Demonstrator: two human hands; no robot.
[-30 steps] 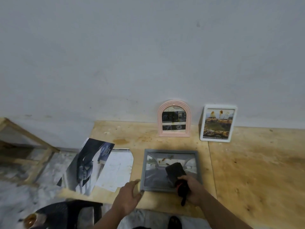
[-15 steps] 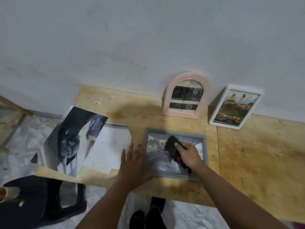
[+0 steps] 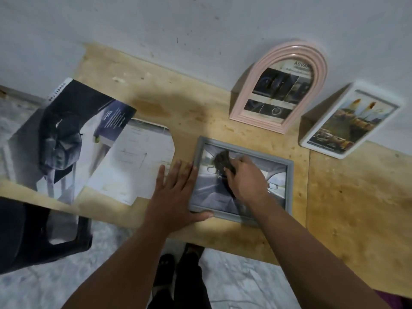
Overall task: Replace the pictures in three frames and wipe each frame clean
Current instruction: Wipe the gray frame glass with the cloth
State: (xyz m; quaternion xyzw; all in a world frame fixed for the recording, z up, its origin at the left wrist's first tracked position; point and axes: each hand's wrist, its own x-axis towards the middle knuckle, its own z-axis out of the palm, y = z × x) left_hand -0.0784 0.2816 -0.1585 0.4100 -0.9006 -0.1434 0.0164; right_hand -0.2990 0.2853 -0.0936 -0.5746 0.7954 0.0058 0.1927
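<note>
Fingers grip one cloth (three frames).

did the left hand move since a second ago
Yes. The left hand slid forward along the grey frame: before, only its fingertips reached the near left corner; now it lies flat against the left edge, thumb on the near edge.

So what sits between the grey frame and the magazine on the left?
In the head view: a cut white sheet and the left hand, flat against the grey frame; the magazine overlaps the sheet.

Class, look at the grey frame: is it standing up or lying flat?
Lying flat. The grey frame rests face-up on the wooden table, unlike the pink arched frame leaning against the wall.
</note>
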